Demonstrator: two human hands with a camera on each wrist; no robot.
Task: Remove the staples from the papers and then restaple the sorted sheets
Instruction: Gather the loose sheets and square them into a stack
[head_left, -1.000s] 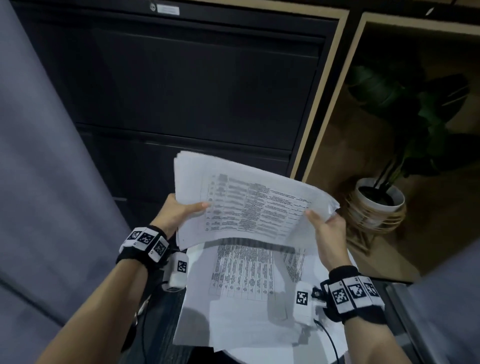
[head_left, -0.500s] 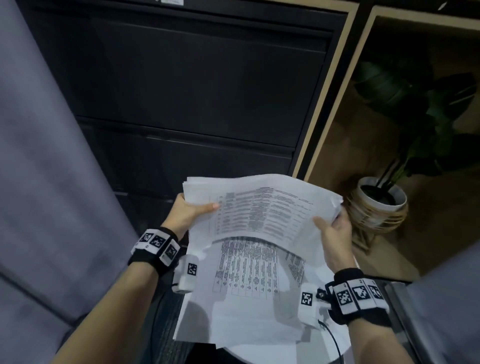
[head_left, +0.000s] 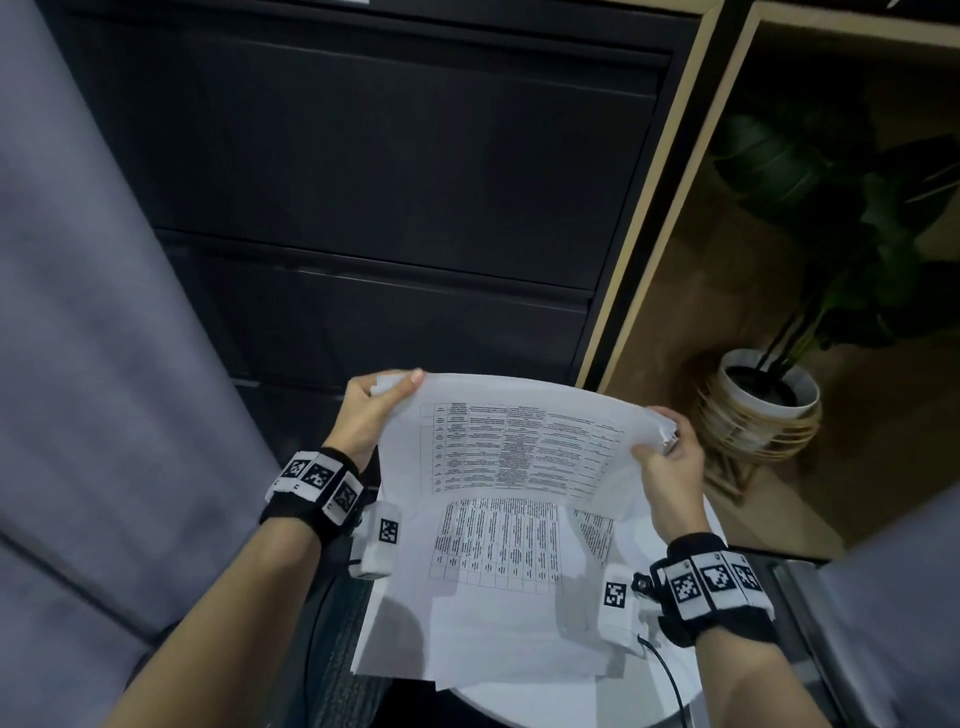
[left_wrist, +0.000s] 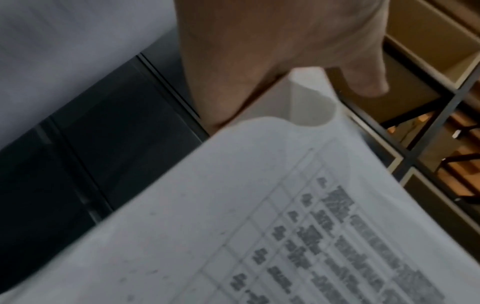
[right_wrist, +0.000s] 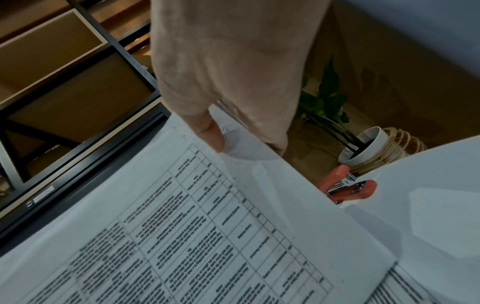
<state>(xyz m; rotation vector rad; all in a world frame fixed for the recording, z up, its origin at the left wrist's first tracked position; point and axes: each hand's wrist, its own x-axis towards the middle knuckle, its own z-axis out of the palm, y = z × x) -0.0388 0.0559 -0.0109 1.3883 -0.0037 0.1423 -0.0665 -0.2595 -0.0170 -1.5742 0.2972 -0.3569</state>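
I hold a stack of printed sheets (head_left: 519, 441) with tables of text in the air, one hand at each far corner. My left hand (head_left: 395, 387) grips the far left corner, thumb on top; in the left wrist view the left hand (left_wrist: 259, 72) holds the curled corner of the sheets (left_wrist: 259, 226). My right hand (head_left: 660, 431) pinches the far right corner, and the right wrist view shows its thumb (right_wrist: 210, 133) on the top page (right_wrist: 182, 226). More loose printed sheets (head_left: 493, 597) lie below on a round white table (head_left: 519, 712). A pink stapler (right_wrist: 348, 189) lies at the table's edge, partly hidden by the paper.
A black drawer cabinet (head_left: 363, 182) stands straight ahead. A potted plant in a white pot (head_left: 769, 395) sits on the floor to the right, beside wooden shelving. Grey upholstery (head_left: 104, 364) fills the left side.
The held stack has tipped from nearly upright to flatter and lower over the table. Both hands have slid from its side edges up to the far corners.
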